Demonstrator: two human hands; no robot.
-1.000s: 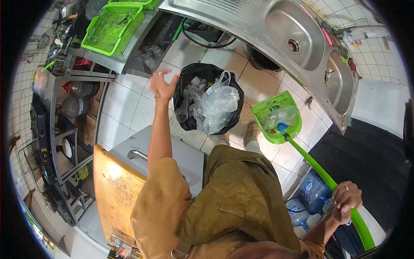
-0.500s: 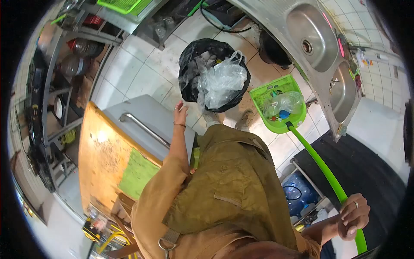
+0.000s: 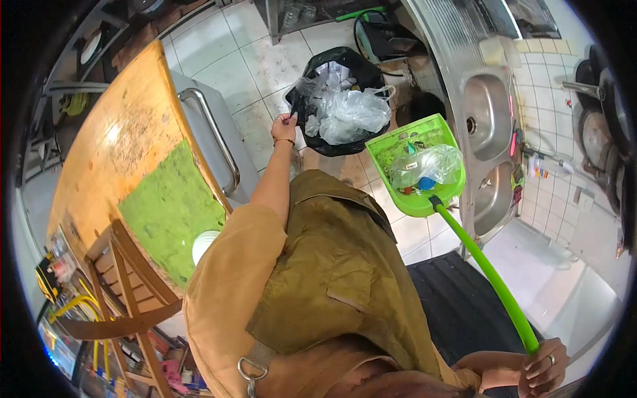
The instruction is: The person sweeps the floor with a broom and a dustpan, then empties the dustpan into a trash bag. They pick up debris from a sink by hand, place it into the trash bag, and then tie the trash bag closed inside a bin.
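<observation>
Floor (image 3: 206,53) is left open beyond the black bag (image 3: 358,63), while the near side is bounded by the cabinet (image 3: 249,159) and the table (image 3: 99,152). The dustpan (image 3: 385,147) is fitted between the bag and the sink counter (image 3: 458,53), with little room on either side; its handle (image 3: 484,265) is stretched over the dark mat (image 3: 451,298). Compared with the earlier frames, the pan's corner is brought right up to the bag, where a gap was seen, and the bag's rim is now reached by the left hand (image 3: 284,127), which was held apart. The rim is pinched between that hand's closed fingertips. The handle's end is wrapped by the right hand (image 3: 544,368), fingers curled shut. Clear plastic (image 3: 438,162) and a blue piece (image 3: 426,183) are carried in the pan.
</observation>
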